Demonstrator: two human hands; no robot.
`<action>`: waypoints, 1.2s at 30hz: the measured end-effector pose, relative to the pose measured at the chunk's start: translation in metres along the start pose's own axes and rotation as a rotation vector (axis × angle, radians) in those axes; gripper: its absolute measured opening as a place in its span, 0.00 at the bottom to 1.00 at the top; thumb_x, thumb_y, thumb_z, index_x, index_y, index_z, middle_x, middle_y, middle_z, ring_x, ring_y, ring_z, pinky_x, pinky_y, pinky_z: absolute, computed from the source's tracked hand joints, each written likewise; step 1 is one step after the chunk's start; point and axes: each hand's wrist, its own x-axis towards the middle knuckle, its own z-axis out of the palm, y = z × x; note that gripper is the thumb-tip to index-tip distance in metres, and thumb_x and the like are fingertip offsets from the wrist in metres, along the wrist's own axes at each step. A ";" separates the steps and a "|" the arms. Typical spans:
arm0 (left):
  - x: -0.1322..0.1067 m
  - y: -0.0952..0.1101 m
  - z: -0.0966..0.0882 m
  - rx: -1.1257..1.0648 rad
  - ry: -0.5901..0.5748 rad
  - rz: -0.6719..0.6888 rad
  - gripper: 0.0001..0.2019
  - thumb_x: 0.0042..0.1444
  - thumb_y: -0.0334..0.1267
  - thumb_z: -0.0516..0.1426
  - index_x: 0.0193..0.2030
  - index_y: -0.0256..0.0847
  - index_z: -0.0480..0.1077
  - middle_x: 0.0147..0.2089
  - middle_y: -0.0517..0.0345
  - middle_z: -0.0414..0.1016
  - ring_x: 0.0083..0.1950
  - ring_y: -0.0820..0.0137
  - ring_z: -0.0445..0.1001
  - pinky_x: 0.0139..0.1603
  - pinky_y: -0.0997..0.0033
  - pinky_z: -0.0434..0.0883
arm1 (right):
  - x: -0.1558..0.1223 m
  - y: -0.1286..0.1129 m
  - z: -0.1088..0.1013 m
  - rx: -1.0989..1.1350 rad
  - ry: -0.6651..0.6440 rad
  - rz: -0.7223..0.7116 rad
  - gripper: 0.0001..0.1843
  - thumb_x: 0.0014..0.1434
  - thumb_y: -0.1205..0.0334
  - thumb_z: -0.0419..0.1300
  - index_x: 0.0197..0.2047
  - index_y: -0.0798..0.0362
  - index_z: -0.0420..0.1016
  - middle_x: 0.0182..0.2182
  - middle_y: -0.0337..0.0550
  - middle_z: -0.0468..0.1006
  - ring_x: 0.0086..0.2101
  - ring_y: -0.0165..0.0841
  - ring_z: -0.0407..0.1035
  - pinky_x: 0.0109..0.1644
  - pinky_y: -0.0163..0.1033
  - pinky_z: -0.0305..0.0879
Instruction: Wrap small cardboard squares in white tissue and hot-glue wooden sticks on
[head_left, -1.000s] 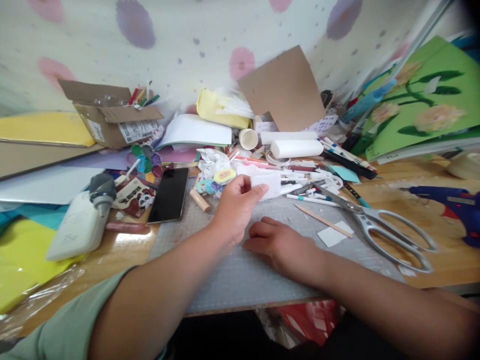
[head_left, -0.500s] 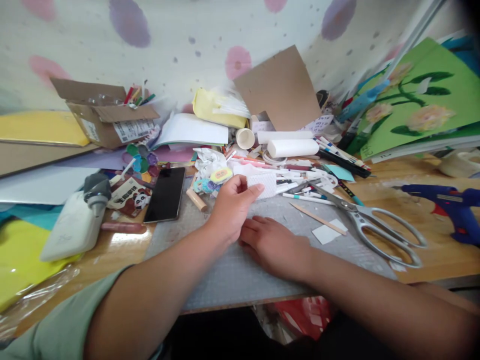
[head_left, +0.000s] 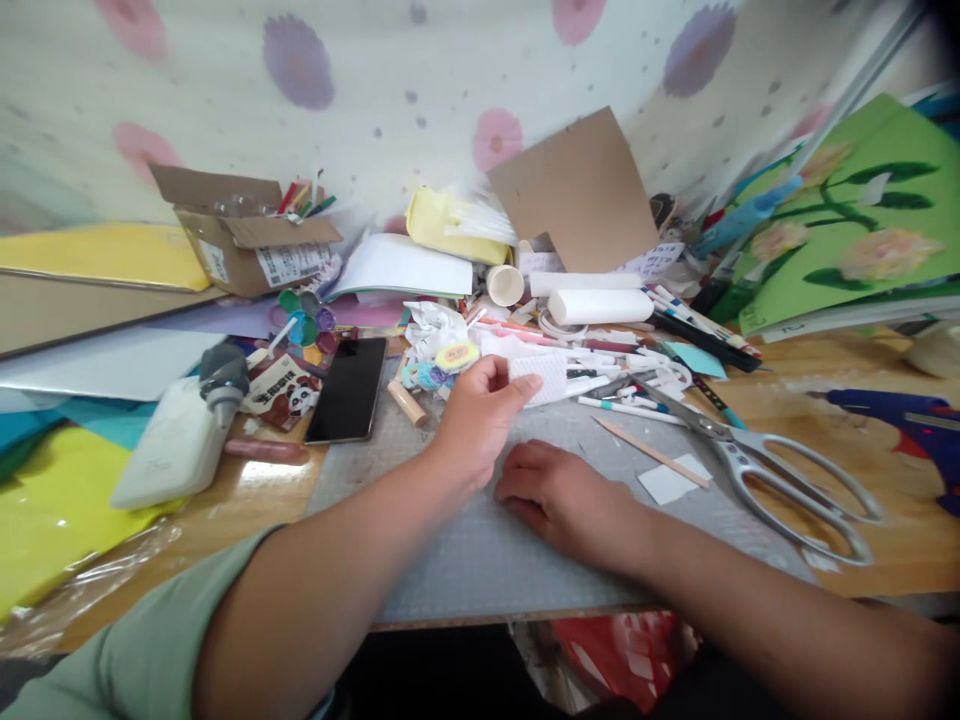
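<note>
My left hand (head_left: 480, 410) pinches a small white piece with a fine dimpled texture (head_left: 537, 377) between thumb and fingers, holding it up above the grey cutting mat (head_left: 480, 560). Whether it is paper or foam I cannot tell. My right hand (head_left: 562, 497) rests palm down on the mat just below and right of it, fingers curled under; their inner side is hidden. A pointed wooden stick (head_left: 651, 452) lies across a white paper scrap (head_left: 675, 480) right of that hand. Silver-handled scissors (head_left: 787, 470) lie farther right, blades toward the pile of pens.
Pens and crumpled paper (head_left: 435, 328) crowd the mat's far side. Left are a phone (head_left: 348, 390), a glue bottle (head_left: 172, 440) and a wooden dowel (head_left: 407, 402). A cardboard box (head_left: 240, 230) stands behind. A blue glue gun (head_left: 892, 410) lies at far right.
The whole scene has shifted slightly right and down as the head view moved. My right hand sits slightly farther from the left. The white piece stays in my left hand.
</note>
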 end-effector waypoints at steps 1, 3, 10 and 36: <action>0.000 0.000 0.000 -0.001 0.000 0.001 0.09 0.45 0.40 0.63 0.27 0.41 0.66 0.30 0.62 0.70 0.33 0.71 0.69 0.36 0.70 0.65 | 0.000 -0.001 0.000 0.003 0.000 -0.004 0.09 0.57 0.74 0.57 0.32 0.53 0.75 0.34 0.42 0.73 0.38 0.34 0.67 0.42 0.37 0.64; -0.001 0.000 0.001 -0.003 -0.001 0.001 0.09 0.45 0.40 0.63 0.27 0.41 0.66 0.29 0.63 0.70 0.33 0.71 0.69 0.36 0.70 0.65 | 0.000 -0.001 0.000 0.006 -0.004 -0.010 0.09 0.56 0.75 0.57 0.28 0.53 0.73 0.32 0.41 0.73 0.37 0.34 0.66 0.42 0.37 0.64; 0.000 0.000 0.000 -0.020 -0.019 -0.007 0.09 0.47 0.39 0.62 0.27 0.41 0.64 0.30 0.63 0.69 0.34 0.72 0.68 0.37 0.70 0.65 | 0.003 0.005 -0.003 0.017 0.000 0.029 0.09 0.59 0.74 0.54 0.32 0.55 0.73 0.34 0.44 0.72 0.35 0.33 0.67 0.40 0.38 0.65; 0.001 0.004 0.000 -0.038 -0.018 -0.014 0.07 0.47 0.38 0.62 0.28 0.40 0.67 0.31 0.63 0.70 0.32 0.73 0.68 0.35 0.71 0.65 | 0.007 0.013 -0.015 0.100 -0.072 -0.101 0.11 0.57 0.77 0.56 0.31 0.55 0.76 0.32 0.42 0.76 0.34 0.31 0.70 0.39 0.35 0.66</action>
